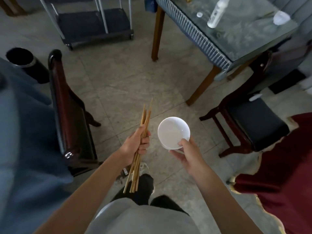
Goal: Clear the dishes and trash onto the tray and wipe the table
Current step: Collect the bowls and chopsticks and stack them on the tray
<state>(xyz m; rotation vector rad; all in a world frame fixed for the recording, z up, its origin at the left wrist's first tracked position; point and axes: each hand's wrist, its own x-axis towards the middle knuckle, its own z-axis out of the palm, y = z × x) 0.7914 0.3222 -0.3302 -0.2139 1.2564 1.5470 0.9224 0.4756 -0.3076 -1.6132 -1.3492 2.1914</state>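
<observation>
Closest to the camera, the person's two bare arms reached forward over the tiled floor (pixel 121 78), so they were standing between tables, not at one. The left hand (pixel 136 144) had its fingers (pixel 143 146) curled tight around a bundle of wooden chopsticks (pixel 141 146), gripped near the middle. The bundle's long axis ran roughly from 7 o'clock up to 1 o'clock, tips fanning out a bit at the far end. Just beside it at 3 o'clock, the right hand (pixel 187 153) pinched a white bowl (pixel 173 131) by its near rim, thumb on the inside edge and the other fingers underneath. There looked to be a second white piece stacked under it, but hard to say for sure.

Further out, a dark wooden chair (pixel 67 115) sat at 9 o'clock and a black-seated chair (pixel 256 122) at 3 o'clock.

Far end is where it matters. A wheeled cart (pixel 94 26) with a dark shelf stood at about 11 o'clock, and that's probably the drop-off spot, though no tray could be picked out on it. The left hand with the chopsticks was on that side. At 1 o'clock the glass tabletop (pixel 236 36) still carried a tipped plastic bottle (pixel 216 14), a small cap (pixel 199 14) and a white cup (pixel 281 17), so plenty left to clear, and no wiping looked possible yet.
</observation>
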